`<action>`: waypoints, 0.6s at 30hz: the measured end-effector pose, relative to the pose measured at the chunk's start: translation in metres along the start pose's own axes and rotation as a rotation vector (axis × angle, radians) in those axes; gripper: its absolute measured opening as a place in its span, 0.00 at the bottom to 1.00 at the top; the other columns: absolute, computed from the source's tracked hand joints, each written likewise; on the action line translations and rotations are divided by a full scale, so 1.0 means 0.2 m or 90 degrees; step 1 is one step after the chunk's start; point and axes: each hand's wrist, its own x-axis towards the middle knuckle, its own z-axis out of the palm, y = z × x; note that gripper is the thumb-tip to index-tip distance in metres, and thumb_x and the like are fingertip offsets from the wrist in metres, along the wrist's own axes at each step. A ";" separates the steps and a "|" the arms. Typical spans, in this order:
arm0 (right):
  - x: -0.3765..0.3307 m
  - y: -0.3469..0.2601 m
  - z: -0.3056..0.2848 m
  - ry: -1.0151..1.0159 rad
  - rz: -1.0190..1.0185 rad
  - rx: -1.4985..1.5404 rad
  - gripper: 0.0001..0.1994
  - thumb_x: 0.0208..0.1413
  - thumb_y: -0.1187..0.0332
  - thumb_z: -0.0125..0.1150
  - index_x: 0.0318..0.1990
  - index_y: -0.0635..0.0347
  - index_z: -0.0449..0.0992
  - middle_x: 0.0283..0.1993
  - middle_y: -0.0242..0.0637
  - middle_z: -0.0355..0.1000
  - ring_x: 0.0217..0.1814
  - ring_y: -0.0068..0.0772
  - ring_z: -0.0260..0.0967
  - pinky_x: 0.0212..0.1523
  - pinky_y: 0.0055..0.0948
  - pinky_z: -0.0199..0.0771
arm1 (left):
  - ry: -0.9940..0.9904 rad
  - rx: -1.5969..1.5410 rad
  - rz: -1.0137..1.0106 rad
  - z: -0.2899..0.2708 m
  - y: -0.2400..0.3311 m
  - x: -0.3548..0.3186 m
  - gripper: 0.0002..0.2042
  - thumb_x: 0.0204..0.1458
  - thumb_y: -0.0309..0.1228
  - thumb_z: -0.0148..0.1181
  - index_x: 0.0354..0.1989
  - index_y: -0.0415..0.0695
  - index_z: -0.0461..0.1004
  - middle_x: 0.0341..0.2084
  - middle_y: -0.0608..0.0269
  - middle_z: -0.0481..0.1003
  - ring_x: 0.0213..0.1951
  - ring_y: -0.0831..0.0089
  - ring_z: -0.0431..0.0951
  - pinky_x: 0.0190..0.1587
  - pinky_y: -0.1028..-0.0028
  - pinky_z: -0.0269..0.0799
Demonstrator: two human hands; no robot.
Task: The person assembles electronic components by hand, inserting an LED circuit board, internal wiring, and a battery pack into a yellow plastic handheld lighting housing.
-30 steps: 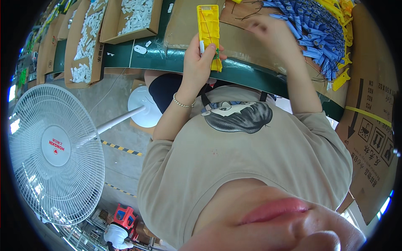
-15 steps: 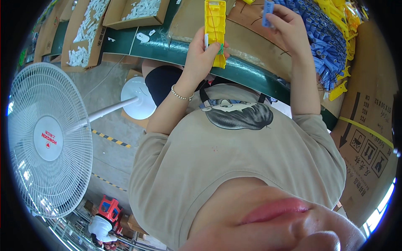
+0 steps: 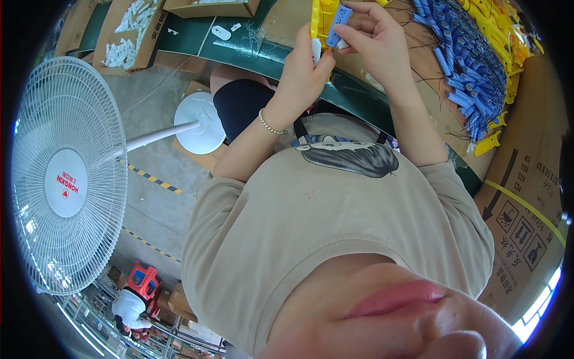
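My left hand (image 3: 306, 75) grips a yellow plastic housing (image 3: 320, 17), which runs up past the top edge of the picture. A small white piece (image 3: 315, 51) shows by the left thumb, against the housing. Between the thumb and fingers of my right hand (image 3: 378, 43) is a blue cylindrical battery (image 3: 339, 27), tilted over the housing's right side. From this angle I cannot tell whether the battery touches the housing. The lower part of the housing is hidden behind my fingers.
A heap of blue batteries with thin wires (image 3: 475, 78) lies to the right, yellow housings (image 3: 487, 143) along its edge. Cardboard boxes with small white parts (image 3: 122, 54) stand at the far left. A white fan (image 3: 69, 173) is at left, a large carton (image 3: 520, 197) at right.
My right hand has brought the blue battery leftward to the yellow housing. The housing and my left hand appear farther up and right, as the whole view has shifted.
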 end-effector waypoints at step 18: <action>0.14 0.14 0.03 -0.074 -0.246 -0.425 0.11 0.55 0.64 0.65 0.40 0.63 0.77 0.28 0.42 0.76 0.29 0.35 0.77 0.30 0.27 0.75 | -0.045 -0.067 -0.036 -0.07 -0.09 -0.05 0.20 0.61 0.23 0.48 0.60 0.38 0.52 0.37 0.59 0.71 0.35 0.76 0.76 0.40 0.74 0.74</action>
